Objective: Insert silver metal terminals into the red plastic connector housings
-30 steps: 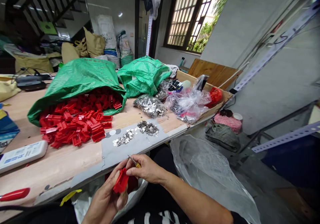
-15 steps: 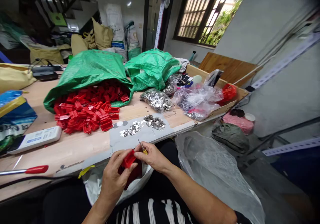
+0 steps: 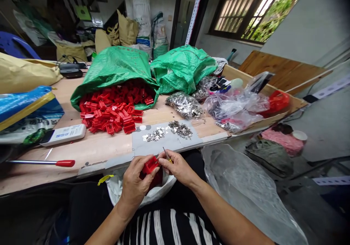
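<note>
In my left hand [image 3: 134,179] a red plastic part [image 3: 150,164] is gripped between thumb and fingers, its hollow side facing up. My right hand [image 3: 176,166] is closed round a small screwdriver [image 3: 167,155] with a yellow handle, its thin metal shaft pointing up and away. The right thumb and forefinger meet at the red part's right edge; whether they also pinch a tiny piece is too small to tell. Below both hands a white bag [image 3: 164,192] sits open on my lap with red inside. Just beyond lie small silvery metal pieces [image 3: 154,135] on a grey sheet [image 3: 139,147].
A green sack [image 3: 115,64] spills red parts [image 3: 109,113] onto the table. Bagged metal pieces [image 3: 184,105] lie beside a second green sack [image 3: 182,68]. A red-handled tool [image 3: 65,163] rests at left. Clear plastic [image 3: 240,179] hangs at right, under a cluttered wooden tray [image 3: 294,108].
My view has swung left, so the table and its contents sit further right in the picture. Both hands keep the red part and the screwdriver close together; the part is turned slightly.
</note>
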The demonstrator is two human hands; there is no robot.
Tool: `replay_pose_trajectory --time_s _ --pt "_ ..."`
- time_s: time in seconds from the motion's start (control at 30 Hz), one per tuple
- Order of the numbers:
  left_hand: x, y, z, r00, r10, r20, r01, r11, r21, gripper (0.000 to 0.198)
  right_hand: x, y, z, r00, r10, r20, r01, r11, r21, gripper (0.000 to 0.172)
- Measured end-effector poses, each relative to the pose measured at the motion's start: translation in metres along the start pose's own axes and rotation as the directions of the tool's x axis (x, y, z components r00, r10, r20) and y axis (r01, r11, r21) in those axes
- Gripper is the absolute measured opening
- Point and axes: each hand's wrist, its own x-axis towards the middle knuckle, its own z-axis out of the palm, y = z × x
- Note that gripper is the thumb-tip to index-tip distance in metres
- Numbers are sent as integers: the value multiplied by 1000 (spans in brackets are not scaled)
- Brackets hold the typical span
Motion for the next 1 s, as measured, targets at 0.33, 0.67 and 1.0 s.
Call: replay_pose_trajectory --time_s 0.33,0.67,1.0 --pt "-2 -1 1 1000 6 5 -6 1000 -14 35 3 0 -2 999 43 30 -43 999 -20 40" --pt "-3 -3 2 1000 12 -7 -13 1000 -12 38 4 -3 -3 997 65 39 -65 998 9 41" --pt "-10 -10 5 985 158 67 -164 982 98 41 3 8 -5 998 -1 66 5 998 -66 38"
